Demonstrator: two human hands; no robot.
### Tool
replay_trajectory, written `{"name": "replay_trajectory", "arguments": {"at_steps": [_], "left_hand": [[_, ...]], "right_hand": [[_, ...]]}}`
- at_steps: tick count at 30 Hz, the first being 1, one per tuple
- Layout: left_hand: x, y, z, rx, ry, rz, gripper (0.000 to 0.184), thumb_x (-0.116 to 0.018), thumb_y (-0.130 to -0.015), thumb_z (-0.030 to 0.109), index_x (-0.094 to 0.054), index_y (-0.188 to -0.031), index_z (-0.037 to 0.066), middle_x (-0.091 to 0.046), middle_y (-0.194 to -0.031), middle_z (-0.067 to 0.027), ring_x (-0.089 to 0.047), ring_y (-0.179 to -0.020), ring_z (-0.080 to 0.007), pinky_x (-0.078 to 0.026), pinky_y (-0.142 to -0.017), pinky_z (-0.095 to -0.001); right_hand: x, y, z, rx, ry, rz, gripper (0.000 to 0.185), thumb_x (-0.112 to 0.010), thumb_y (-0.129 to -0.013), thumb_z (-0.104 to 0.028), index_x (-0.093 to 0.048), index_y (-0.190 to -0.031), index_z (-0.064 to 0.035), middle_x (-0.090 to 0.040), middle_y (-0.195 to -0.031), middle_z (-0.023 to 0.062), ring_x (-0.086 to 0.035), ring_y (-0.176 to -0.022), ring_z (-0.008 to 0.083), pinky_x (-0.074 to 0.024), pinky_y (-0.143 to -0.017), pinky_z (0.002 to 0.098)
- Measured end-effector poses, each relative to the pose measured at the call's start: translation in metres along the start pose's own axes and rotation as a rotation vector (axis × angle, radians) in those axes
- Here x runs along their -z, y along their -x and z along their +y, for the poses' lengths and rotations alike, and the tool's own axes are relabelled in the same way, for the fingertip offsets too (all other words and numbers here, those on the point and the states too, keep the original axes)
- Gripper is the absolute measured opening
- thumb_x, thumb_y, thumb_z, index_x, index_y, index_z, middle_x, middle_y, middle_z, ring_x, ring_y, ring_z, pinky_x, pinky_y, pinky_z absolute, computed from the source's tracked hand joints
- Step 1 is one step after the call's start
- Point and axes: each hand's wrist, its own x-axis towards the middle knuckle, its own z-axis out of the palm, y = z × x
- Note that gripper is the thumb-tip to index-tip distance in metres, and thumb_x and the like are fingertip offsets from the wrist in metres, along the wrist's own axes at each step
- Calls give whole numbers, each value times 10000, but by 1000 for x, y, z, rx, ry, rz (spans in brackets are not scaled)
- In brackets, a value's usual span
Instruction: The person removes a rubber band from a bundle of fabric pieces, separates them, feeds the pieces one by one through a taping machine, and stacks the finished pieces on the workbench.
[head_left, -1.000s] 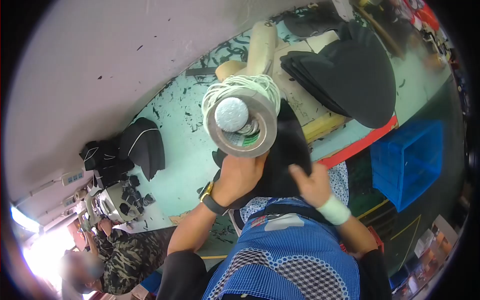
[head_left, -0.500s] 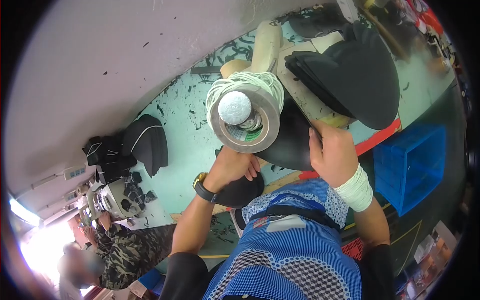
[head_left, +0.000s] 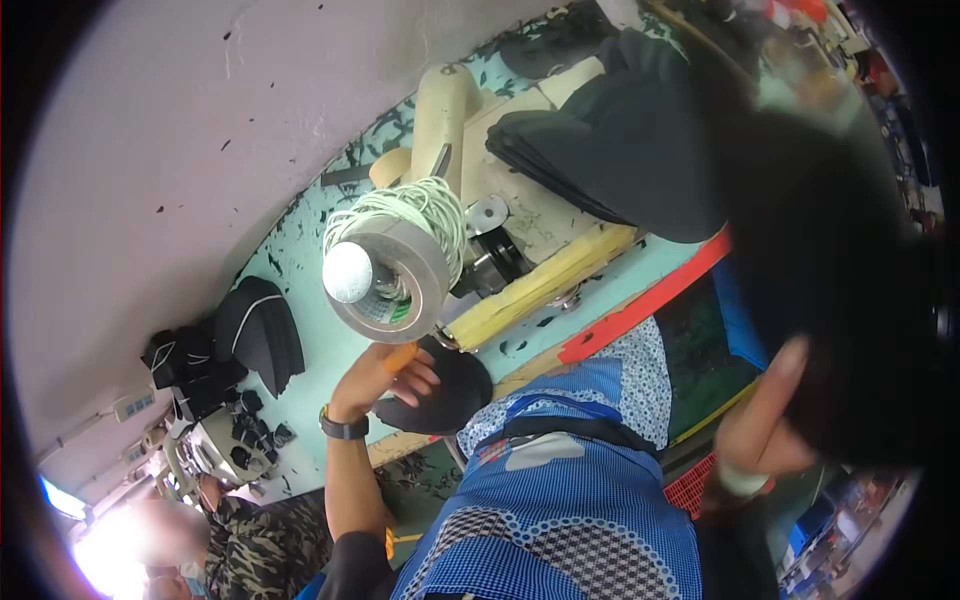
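Observation:
My right hand (head_left: 765, 435), smeared by motion, is out at the right with a large black sheet piece (head_left: 840, 270) gripped between thumb and fingers. The sheet is blurred and covers much of that side. My left hand (head_left: 380, 382) hovers at a stack of rounded black pieces (head_left: 455, 385) near the table's front edge, fingers apart and loosely bent. Something orange is around one of its fingers; whether the fingertips touch the stack is unclear. Just above that hand stands a cream machine (head_left: 437, 120) topped by a tape roll (head_left: 432, 268) and pale cord (head_left: 400, 203).
More black pieces (head_left: 620, 150) are stacked behind the machine's yellow bar (head_left: 545, 285). A tied black bundle (head_left: 262, 335) lies on the green table (head_left: 315, 290) to the left. A person in camouflage (head_left: 265, 535) works at the lower left. A blue crate (head_left: 735, 320) is partly hidden at right.
My right hand has swung away from the machine to the right, carrying the black sheet. My left hand has shifted slightly left in view and its fingers have spread. The whole view has turned.

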Motion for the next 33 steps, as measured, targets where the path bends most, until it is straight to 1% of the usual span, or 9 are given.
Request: {"name": "replay_trajectory", "arguments": {"at_steps": [1, 3, 9, 16, 21, 28, 29, 31, 33], "left_hand": [[0, -13, -25, -12, -6, -1, 576, -600, -901, 484, -605, -989, -85, -679, -904, -244, -700, -773, -259, -548, -573, -343], [-4, -39, -82, -79, -967, 649, 685, -734, -746, 577, -599, -947, -64, -659, -966, -266, -676, -886, -311, -543, -691, -421], [-7, -4, -121, -87, -1246, 941, 551, -796, -685, 457, -581, -871, -15, -650, -838, -196, -643, -817, -356, -510, -712, -449], [-48, 53, 15, -429, -636, -60, 169, -710, -793, 145, -650, -860, 3, -630, -754, -170, -585, -653, -264, -455, -621, -337], [-53, 32, 33, -503, -611, 102, 155, -674, -828, 151, -649, -876, 6, -625, -744, -160, -596, -667, -234, -455, -621, -331], [-33, 15, 50, -294, -525, 38, 195, -606, -904, 197, -656, -923, 9, -610, -703, -112, -593, -648, -198, -446, -601, -317], [-30, 5, 51, -518, -742, 222, 199, -596, -913, 200, -647, -926, 7, -607, -696, -98, -596, -649, -181, -447, -597, -318], [-37, -15, 51, -972, -1151, 596, 207, -576, -932, 205, -629, -931, 4, -600, -683, -71, -604, -649, -146, -450, -590, -320], [-61, -18, 47, -950, -1067, 566, 202, -567, -938, 201, -619, -931, 6, -603, -684, -65, -612, -657, -138, -456, -589, -318]], "right_hand": [[-21, -40, 2, 130, 99, -80, 407, -564, -826, 39, -546, -1232, 60, -595, -1189, 224, -575, -1103, 332, -450, -959, 396], [-50, -101, 2, 400, 297, -247, 521, -522, -752, 56, -536, -1271, 15, -530, -1312, 241, -510, -1201, 383, -386, -1062, 434], [-62, -24, 17, 500, 67, -397, 324, -534, -644, 76, -662, -936, 18, -635, -1026, 202, -601, -1000, 414, -462, -954, 477], [-98, 50, -23, 19, -462, -1042, 94, -615, -815, -74, -642, -846, 10, -620, -690, 138, -635, -668, 301, -502, -621, 384], [-124, 37, -20, -708, -654, -1259, 215, -618, -911, -177, -633, -807, 12, -634, -648, 63, -597, -556, 148, -459, -518, 331], [-159, 38, -20, -1090, -860, -1074, 245, -618, -919, -201, -655, -878, 38, -648, -711, 38, -593, -681, 65, -466, -591, 260], [-155, 38, -24, -1224, -914, -1004, 250, -623, -913, -203, -662, -901, 44, -655, -725, 46, -598, -713, 65, -470, -618, 250], [-147, 49, -25, -1009, -863, -1041, 245, -631, -905, -198, -665, -919, 45, -665, -747, 53, -606, -720, 71, -475, -632, 251], [-137, 61, -26, -589, -755, -1074, 244, -648, -889, -188, -670, -955, 46, -685, -790, 69, -621, -734, 83, -484, -660, 254]]}}
